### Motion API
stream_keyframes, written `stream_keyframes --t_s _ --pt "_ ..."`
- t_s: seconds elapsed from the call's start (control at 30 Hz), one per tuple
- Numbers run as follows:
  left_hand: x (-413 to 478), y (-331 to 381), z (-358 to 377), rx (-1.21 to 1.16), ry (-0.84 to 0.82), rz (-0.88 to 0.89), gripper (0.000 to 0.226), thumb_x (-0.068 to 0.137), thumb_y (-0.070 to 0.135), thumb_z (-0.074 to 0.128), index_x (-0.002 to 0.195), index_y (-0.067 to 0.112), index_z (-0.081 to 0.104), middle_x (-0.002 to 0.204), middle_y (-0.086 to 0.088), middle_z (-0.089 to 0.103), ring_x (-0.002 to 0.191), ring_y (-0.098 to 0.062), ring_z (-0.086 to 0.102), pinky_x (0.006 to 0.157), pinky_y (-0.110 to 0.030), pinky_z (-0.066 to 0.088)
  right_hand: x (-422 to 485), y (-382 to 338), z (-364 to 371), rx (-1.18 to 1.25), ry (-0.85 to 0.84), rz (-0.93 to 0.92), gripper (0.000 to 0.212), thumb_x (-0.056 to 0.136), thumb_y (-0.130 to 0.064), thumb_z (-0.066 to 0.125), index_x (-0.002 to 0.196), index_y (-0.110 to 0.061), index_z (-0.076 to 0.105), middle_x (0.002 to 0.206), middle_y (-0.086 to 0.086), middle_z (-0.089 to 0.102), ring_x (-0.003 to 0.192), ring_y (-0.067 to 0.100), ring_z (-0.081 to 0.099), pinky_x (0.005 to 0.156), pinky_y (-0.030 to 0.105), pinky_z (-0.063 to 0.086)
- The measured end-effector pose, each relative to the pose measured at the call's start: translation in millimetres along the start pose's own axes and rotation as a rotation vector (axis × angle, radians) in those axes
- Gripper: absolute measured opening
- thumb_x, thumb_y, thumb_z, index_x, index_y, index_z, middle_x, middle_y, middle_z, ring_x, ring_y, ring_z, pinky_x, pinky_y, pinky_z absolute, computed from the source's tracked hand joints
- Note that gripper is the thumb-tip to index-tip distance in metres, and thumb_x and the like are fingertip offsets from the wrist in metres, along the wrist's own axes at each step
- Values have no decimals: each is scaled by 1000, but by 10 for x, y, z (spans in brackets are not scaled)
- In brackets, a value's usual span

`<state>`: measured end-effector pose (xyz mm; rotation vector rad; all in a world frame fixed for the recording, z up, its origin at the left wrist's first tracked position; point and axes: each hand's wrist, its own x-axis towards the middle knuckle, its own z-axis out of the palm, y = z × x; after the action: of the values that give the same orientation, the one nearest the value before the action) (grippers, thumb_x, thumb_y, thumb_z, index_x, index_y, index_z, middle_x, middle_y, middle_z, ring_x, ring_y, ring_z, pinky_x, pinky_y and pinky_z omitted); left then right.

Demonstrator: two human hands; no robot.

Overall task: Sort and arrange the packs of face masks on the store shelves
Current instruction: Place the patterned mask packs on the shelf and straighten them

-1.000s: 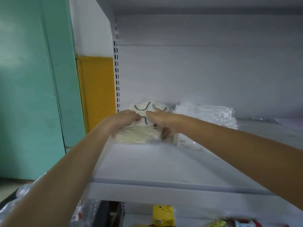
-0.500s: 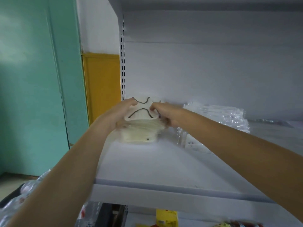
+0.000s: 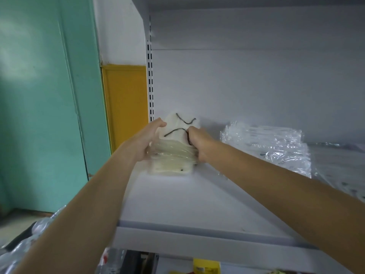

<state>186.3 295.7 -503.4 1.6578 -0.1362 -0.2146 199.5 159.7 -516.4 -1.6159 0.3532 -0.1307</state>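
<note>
Two hands clamp one stack of mask packs (image 3: 173, 155): left hand (image 3: 147, 141) curled round left side, right hand (image 3: 199, 144) curled round right side. Black ear loops (image 3: 185, 121) show on top pack. Stack at rear-left of white shelf (image 3: 177, 204), just beside slotted upright (image 3: 150, 86); resting or slightly lifted, cannot tell. Pile of clear-wrapped packs (image 3: 270, 147) lies to right, near but apart. Yellow panel (image 3: 126, 99) left of upright. Yellow box (image 3: 206, 267) on level below.
</note>
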Motion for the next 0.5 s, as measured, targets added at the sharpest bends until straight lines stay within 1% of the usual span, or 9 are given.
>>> stream_keyframes --t_s 0.03,0.07,0.13,0.17,0.23,0.27,0.3,0.4,0.5 --pt "2 -12 -7 2 -15 -3 51 94 34 47 143 34 33 94 8 52 77 -14 55 62 -28 44 41 24 -7 -17 10 2 51 60 -28 36 110 -33 40 116 4 52 111 28 54 92 44 47" --pt "9 -28 -7 2 -42 -4 52 94 29 46 143 35 32 91 10 51 77 -15 55 65 -29 45 54 30 -5 -17 1 2 61 61 -27 36 121 -29 44 121 4 54 111 28 54 94 45 47" --pt "6 -46 -1 3 -79 -12 55 95 24 45 144 39 30 100 13 53 82 -15 56 67 -29 46 82 38 5 -28 -24 20 78 60 -27 38 139 -25 37 131 5 53 114 29 54 96 46 46" --pt "-4 -46 -16 -4 -79 -18 55 94 24 46 144 41 30 112 13 51 86 -16 57 67 -29 48 34 23 -3 -38 -31 27 77 61 -29 39 138 -25 38 132 5 53 113 28 54 94 43 47" --pt "-6 -39 -90 -32 -62 -28 54 90 29 51 141 40 35 136 7 40 97 -20 58 68 -32 51 -119 -30 -52 -50 -36 19 54 73 -33 43 127 -25 42 129 1 52 110 25 53 85 33 49" --pt "13 -44 -147 -45 -45 -28 53 87 34 55 138 38 39 142 3 37 103 -24 58 74 -35 52 -200 -69 -101 -73 -24 -1 45 83 -34 43 126 -22 40 129 1 49 113 24 50 85 32 47" --pt "26 -50 -192 -53 -26 -29 53 84 38 58 134 37 42 145 -1 37 109 -29 56 82 -41 52 -221 -98 -182 -99 -12 -14 46 91 -33 41 134 -17 36 136 3 43 120 24 45 91 35 44" --pt "-11 -45 -232 8 70 8 57 82 50 59 135 36 42 150 -2 31 130 -35 40 106 -56 33 -373 -252 -472 -202 23 -110 53 98 -33 36 146 -11 26 148 6 33 132 25 35 103 36 34" --pt "-142 97 -117 186 226 213 59 93 45 48 146 33 27 157 1 18 142 -27 21 113 -48 18 -606 -426 -858 -298 5 -206 55 96 -37 42 145 -16 29 147 2 33 132 23 37 105 39 34"
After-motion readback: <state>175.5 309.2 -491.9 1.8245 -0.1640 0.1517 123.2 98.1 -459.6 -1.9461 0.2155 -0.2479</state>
